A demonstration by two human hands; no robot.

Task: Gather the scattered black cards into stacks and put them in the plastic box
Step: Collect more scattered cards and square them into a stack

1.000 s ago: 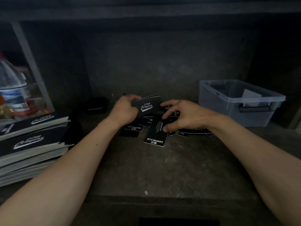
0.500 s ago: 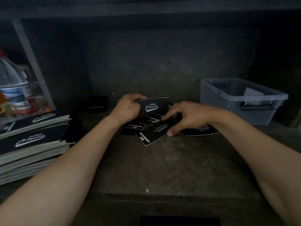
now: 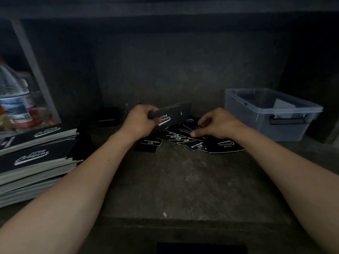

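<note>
Loose black cards (image 3: 178, 138) lie fanned and overlapping on a grey concrete shelf (image 3: 183, 184), white print up. The left hand (image 3: 140, 122) is at the pile's left edge with its fingers wrapped round a stack of cards (image 3: 170, 114). The stack is tilted and raised above the pile.

The right hand (image 3: 219, 125) is over the pile's right side, fingers curled, thumb tip resting on a card. Can't tell whether it actually pinches one. A bigger black card (image 3: 226, 146) with a script logo sticks out from under that wrist.

The shelf is rough and stained, with a small white fleck nearer the camera than the pile. Behind the pile is a concrete back wall, and the light is dim.

A clear plastic box (image 3: 244, 110) sits right of the pile, well apart. It is open-topped with a black handle on its near side. Inside, one pale flat item (image 3: 283, 106) leans toward the right end; the rest is too dim to tell.

Left of the pile is a stack of black-covered booklets (image 3: 36, 158) with the same logo, and beyond them a clear bottle (image 3: 12, 96). A small dark object (image 3: 108, 116) sits behind-left of the pile, unidentifiable.
</note>
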